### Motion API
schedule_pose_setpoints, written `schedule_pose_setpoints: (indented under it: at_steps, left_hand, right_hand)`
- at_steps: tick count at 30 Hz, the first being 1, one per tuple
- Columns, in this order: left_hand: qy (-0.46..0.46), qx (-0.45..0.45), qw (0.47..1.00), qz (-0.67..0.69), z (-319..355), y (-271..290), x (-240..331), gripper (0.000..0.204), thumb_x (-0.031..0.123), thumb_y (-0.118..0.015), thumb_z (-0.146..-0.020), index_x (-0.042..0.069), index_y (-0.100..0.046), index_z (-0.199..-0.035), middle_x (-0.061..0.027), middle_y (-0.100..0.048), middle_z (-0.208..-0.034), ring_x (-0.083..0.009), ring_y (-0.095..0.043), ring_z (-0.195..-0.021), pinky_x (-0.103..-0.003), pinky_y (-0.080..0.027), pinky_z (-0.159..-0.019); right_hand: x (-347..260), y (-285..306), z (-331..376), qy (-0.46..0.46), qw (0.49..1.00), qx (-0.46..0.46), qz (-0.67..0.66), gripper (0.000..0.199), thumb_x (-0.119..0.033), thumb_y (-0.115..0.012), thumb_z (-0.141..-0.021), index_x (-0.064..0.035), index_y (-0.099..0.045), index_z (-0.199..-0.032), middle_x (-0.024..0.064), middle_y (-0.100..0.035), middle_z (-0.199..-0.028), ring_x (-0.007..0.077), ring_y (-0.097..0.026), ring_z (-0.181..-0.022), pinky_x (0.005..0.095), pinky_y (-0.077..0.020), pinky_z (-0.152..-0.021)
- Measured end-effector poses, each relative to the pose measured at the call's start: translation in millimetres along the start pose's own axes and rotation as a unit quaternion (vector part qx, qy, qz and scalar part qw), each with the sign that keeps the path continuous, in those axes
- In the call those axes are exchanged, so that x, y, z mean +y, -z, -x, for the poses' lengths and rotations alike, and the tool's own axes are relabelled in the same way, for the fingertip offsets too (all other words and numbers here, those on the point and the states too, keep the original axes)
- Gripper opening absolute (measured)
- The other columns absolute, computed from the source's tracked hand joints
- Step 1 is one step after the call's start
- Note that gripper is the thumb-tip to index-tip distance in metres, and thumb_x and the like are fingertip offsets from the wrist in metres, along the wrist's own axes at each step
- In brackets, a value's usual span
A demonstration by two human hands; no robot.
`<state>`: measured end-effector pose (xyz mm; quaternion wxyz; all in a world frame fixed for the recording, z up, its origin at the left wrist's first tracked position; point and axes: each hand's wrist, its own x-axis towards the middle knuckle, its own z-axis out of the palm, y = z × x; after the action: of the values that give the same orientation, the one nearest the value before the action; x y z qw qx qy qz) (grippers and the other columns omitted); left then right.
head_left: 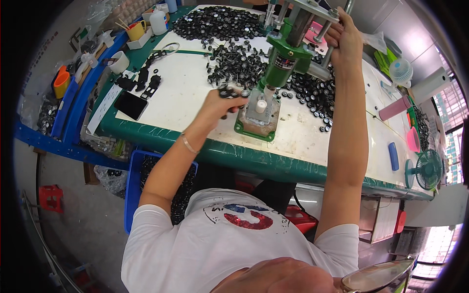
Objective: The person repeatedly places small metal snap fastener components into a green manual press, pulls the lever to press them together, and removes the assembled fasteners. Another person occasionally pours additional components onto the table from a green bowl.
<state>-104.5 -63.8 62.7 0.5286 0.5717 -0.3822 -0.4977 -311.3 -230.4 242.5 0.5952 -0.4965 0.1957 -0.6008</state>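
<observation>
A green hand press (279, 71) stands near the front edge of the table. On its metal base is a small white round fixture (261, 106). My left hand (218, 105) is closed around several small black wheels (227, 92), just left of that base; some stick out between the fingers. High on the right, my right hand (346, 39) grips the metal lever (349, 7) of the press. Behind the press lies a heap of black wheels with metal pins (237, 63). More black wheels (312, 95) are spread to the right of it.
A larger pile of black wheels (215, 22) covers the back. A black phone (131, 106) and black plastic parts (150, 88) lie at left. Below the table edge sits a blue bin (133, 190). At right are a blue bar-shaped object (393, 156) and a green fan (429, 169).
</observation>
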Motion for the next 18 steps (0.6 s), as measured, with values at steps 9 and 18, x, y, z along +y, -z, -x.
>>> schedule_pose_setpoints:
  at_steps: [9,18]
  left_hand:
    - [0.043,0.064,0.954,-0.29,121.0,186.8,-30.5,0.027,0.0,-0.071,-0.066,0.004,-0.068,-0.092,-0.0025,-0.067,-0.087,-0.0102,-0.06,-0.08,-0.024,-0.047,-0.075]
    - [-0.098,0.236,0.842,-0.474,125.8,208.7,-29.0,0.029,0.011,-0.071,-0.073,0.004,-0.067,-0.101,-0.006,-0.068,-0.094,-0.0202,-0.063,-0.089,-0.031,-0.048,-0.078]
  right_hand:
    - [11.2,34.1,26.6,0.059,0.986,-0.033,0.153,0.036,-0.034,-0.051,-0.096,-0.001,-0.058,-0.11,0.0048,-0.061,-0.093,0.0144,-0.059,-0.077,0.0275,-0.0483,-0.064]
    - [42.7,94.5,75.6,-0.028,0.977,0.04,0.208,0.032,-0.028,-0.057,-0.094,0.0,-0.061,-0.108,0.0018,-0.059,-0.084,0.0088,-0.056,-0.065,0.02,-0.0429,-0.05]
